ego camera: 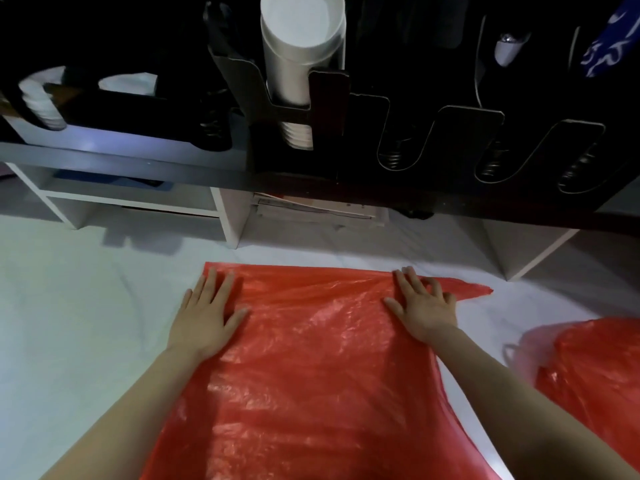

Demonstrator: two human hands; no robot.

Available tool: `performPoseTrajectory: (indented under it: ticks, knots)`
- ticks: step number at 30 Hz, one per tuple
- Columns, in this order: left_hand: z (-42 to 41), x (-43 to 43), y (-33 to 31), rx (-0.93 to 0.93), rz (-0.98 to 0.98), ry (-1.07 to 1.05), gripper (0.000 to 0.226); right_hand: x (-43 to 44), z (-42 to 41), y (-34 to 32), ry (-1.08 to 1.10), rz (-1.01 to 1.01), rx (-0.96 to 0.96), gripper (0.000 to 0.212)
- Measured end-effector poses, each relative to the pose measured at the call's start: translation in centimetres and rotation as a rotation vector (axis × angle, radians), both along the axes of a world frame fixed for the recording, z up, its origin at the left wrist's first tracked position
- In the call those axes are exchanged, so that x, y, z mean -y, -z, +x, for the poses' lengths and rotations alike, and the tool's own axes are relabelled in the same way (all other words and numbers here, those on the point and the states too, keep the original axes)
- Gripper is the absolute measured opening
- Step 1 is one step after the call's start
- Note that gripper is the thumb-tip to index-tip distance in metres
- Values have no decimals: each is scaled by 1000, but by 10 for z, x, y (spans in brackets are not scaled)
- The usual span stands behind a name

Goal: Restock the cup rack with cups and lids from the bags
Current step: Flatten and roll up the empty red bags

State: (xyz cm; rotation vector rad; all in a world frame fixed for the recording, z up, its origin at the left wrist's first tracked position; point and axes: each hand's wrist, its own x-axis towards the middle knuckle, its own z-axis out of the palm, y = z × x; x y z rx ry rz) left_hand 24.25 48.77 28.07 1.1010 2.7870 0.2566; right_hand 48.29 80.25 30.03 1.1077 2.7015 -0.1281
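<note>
Both my hands lie flat on the red bag (311, 375): my left hand (207, 317) near its far left corner, my right hand (424, 310) toward its far right, where the film draws into a tail beyond my fingertips. My fingers (211, 282) are straight and spread, pressing down and gripping nothing.

The bag looks flat under my palms, so I judge it emptied or nearly so. I cannot tell if anything thin remains inside. The film is slick and the white sheet (86, 306) beneath it is loose, so a hard push could make the bag skate away from my fingers or bunch into creases.

The second bag (595, 368), just right of my right forearm, looks full. A careless sweep of that arm could tip it and spill its contents.

Beyond my fingers stands the cup rack (242, 84), with a stack of white cups (298, 64) leaning out of one slot; a clumsy reach could knock it. The slots (398, 147) to its right look unfilled.
</note>
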Motion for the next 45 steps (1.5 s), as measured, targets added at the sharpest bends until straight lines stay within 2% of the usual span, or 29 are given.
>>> performPoseTrajectory:
  ticks: [4, 8, 11, 15, 23, 27, 29, 31, 33, 36, 38, 41, 45]
  knots:
    - [5, -5, 3, 24, -17, 42, 77, 36, -28, -13, -34, 21, -110, 79]
    - [12, -10, 11, 18, -85, 17, 78, 123, -69, -5, -251, -167, -227, 74]
    - [14, -11, 11, 32, -72, -9, 83, 167, -80, 13, -307, -239, -183, 69]
    - [10, -12, 11, 39, -97, -20, 89, 154, -69, 24, -264, -164, -170, 71]
    - [6, -11, 2, 124, 6, -30, 113, 80, 3, 25, -28, -54, -166, 74]
    - [5, -2, -10, 260, 188, -30, 100, 81, 4, 15, -32, -76, -144, 72]
    - [10, 11, -11, 216, 221, -31, 95, 97, -1, 10, -44, -13, -205, 72]
    - [24, 26, -10, 85, 183, -6, 93, 125, -9, 7, -81, 10, -257, 74]
    - [42, 38, -8, 3, 148, 32, 91, 160, -18, 8, -135, -55, -266, 75]
    - [64, 50, -5, 14, 109, 52, 89, 205, -28, 17, -205, -154, -222, 76]
    - [73, 58, 1, 31, 56, 35, 90, 217, -29, 24, -227, -146, -187, 76]
    - [78, 67, 11, 13, -33, 9, 90, 215, -30, 26, -225, -121, -168, 76]
    - [67, 61, 14, 21, -60, 20, 84, 210, -33, 24, -223, -116, -157, 79]
